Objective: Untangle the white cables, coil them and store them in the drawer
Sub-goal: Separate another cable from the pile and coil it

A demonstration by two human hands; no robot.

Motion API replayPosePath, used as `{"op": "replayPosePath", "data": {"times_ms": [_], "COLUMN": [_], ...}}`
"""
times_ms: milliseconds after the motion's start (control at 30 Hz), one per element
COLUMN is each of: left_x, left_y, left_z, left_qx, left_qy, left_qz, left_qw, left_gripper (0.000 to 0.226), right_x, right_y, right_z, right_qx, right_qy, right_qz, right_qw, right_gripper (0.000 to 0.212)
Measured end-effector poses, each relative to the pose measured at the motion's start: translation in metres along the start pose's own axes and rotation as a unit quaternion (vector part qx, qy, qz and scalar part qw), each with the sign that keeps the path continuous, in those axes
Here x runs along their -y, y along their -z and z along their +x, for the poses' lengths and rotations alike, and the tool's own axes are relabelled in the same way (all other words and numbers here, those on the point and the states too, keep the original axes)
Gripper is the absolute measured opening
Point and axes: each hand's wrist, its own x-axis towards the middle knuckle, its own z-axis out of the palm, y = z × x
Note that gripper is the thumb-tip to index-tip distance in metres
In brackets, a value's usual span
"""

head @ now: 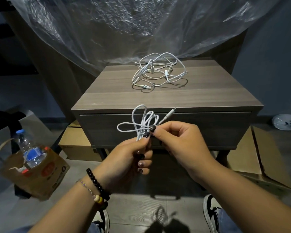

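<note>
Both the left hand [133,153] and right hand [180,142] pinch one half-coiled cable [144,121]; tangled cables [158,73] wait at 12 o'clock — the drawer [165,130] is seemingly closed.

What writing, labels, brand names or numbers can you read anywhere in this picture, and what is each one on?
No text here can be read.
Water bottle: blue label, print too blurred.
Cardboard box holding the bottle: red and dark printing, too blurred.
White bag on the floor at right: a dark mark, too small to tell.
Nightstand and white cables: no markings visible.
</note>
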Motion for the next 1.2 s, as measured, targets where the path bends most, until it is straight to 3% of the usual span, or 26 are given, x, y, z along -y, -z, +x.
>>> {"op": "replayPosePath", "data": {"times_ms": [200,500,633,833,1000,1200], "left_x": [0.001,0.011,0.015,0.014,0.011,0.013], "left_y": [0.002,0.009,0.008,0.006,0.001,0.005], "left_z": [-0.003,0.01,0.009,0.009,0.01,0.015], "left_qx": [0.026,0.01,0.039,-0.041,-0.081,-0.162], "left_qy": [0.051,-0.028,-0.068,-0.116,-0.113,-0.095], "left_qz": [0.0,0.112,0.14,0.218,0.215,0.228], "left_qw": [0.998,0.993,0.987,0.968,0.967,0.955], "left_gripper": [0.027,0.088,0.033,0.06,0.038,0.064], "right_x": [-0.003,-0.005,-0.007,-0.008,-0.008,-0.011], "right_y": [0.001,0.001,0.003,-0.001,-0.001,0.0], "right_z": [-0.003,-0.003,-0.004,-0.004,-0.005,-0.007], "right_qx": [-0.01,-0.007,0.001,-0.004,0.004,0.013], "right_qy": [0.004,-0.041,-0.048,-0.035,-0.015,-0.002], "right_qz": [-0.049,-0.035,-0.031,-0.054,-0.079,-0.123], "right_qw": [0.999,0.999,0.998,0.998,0.997,0.992], "right_gripper": [0.011,0.01,0.01,0.017,0.018,0.009]}}
